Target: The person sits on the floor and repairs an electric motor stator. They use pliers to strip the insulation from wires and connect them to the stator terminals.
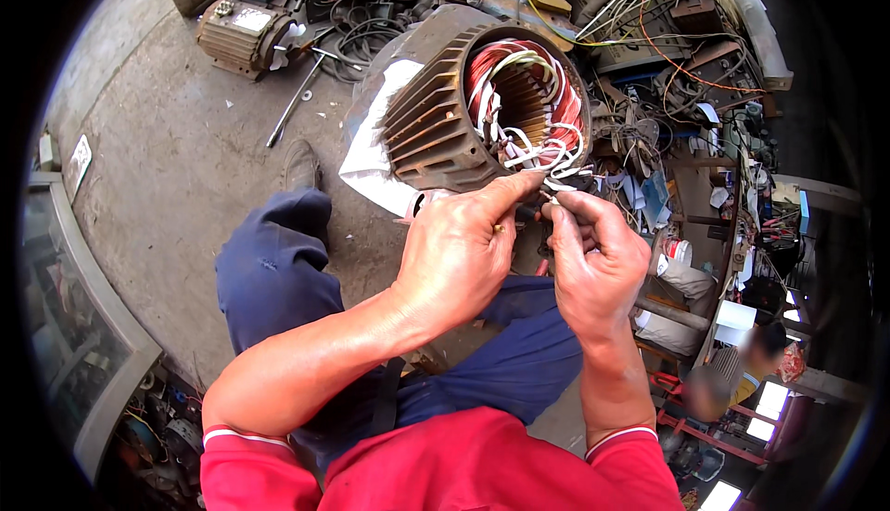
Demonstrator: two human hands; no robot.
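In front of me lies a ribbed, rusty motor stator [431, 121], its open end turned to the right. Inside it sit red copper windings [482, 70] tied with white cord. Several white-sleeved lead wires [528, 151] come out at the lower rim. My left hand [459, 247] is closed, thumb and forefinger pinching at the leads beside the housing. Close by on the right, my right hand [603, 256] pinches the tip of a white-sleeved wire [554, 199], its other fingers curled. The hands nearly meet, and part of what they grip is hidden.
White paper [385, 131] lies under the stator. A smaller motor [243, 36] and a long metal wrench [297, 101] rest on the concrete floor at the left. Cables and motor parts crowd the back and right. A glass-fronted cabinet [88, 316] stands left; another person [742, 372] is far right.
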